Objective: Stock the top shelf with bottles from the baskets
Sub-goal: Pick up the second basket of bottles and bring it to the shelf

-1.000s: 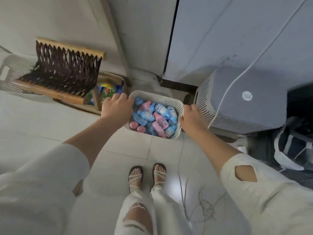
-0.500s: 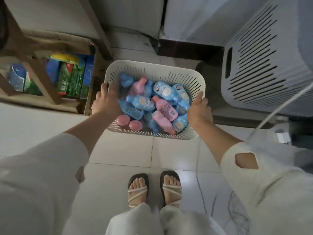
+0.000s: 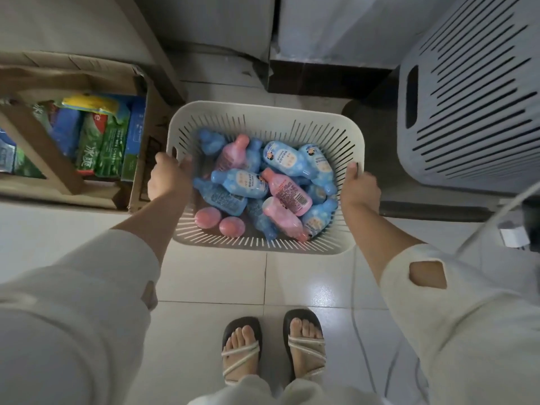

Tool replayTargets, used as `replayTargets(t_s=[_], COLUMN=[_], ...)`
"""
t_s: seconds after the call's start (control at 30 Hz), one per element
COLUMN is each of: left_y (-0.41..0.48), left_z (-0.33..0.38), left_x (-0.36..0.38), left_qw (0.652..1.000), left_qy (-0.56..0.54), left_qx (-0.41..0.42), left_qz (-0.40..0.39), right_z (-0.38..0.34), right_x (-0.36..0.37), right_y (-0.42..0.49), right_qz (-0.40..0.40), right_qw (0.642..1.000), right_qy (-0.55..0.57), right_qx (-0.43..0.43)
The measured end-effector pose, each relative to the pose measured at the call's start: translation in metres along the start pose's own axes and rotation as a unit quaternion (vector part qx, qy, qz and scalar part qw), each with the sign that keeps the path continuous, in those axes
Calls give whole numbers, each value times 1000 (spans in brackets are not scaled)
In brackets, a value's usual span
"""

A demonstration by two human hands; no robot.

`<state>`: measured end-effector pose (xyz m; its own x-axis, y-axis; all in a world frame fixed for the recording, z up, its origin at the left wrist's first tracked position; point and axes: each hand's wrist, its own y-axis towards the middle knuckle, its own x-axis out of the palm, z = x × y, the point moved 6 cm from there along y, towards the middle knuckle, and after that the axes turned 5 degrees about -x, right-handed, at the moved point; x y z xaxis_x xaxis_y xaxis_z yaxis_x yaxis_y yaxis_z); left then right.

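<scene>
While both hands are gripping the white slotted basket (image 3: 263,111) by its two short sides, it is hanging or sitting just ahead of the sandalled feet (image 3: 242,343). Whether it is touching the tiled floor (image 3: 222,276) cannot be told. The left hand (image 3: 168,179) is curling its fingers (image 3: 185,165) over the left rim beside the handle slot. The right hand (image 3: 361,187) is pressing its thumb on the right rim, its other fingers hidden. Blue bottles (image 3: 239,182) and pink bottles (image 3: 287,190) are lying jumbled inside, beside two round pink lids (image 3: 207,217). A cardboard box (image 3: 140,176) of packets is standing to the left and a grey slotted hamper (image 3: 467,112) to the right.
</scene>
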<state>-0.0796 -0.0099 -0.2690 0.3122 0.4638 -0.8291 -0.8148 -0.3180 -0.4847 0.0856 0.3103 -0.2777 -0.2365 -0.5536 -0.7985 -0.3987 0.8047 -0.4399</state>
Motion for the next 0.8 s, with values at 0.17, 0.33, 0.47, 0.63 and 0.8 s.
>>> replayTargets(t_s=[0.17, 0.33, 0.47, 0.63, 0.8], left_y=[-1, -39, -82, -152, -212], left_z=[2, -3, 7, 18, 45], left_x=[-3, -31, -77, -150, -226], left_qw=[999, 998, 997, 996, 996], left_qy=[-29, -16, -12, -21, -39], left_qx=[-31, -44, -50, -55, -37], left_qz=[-20, -33, -56, -71, -72], right_z=[-1, 0, -17, -32, -49], right_x=[-1, -40, -101, -187, -277], right_y=[-3, -39, -75, -133, -183], right_qz=[-18, -32, -39, -43, -17], right_qw=[999, 998, 998, 998, 998], right_qy=[26, 29, -5, -17, -10], right_qx=[20, 42, 44, 41, 53])
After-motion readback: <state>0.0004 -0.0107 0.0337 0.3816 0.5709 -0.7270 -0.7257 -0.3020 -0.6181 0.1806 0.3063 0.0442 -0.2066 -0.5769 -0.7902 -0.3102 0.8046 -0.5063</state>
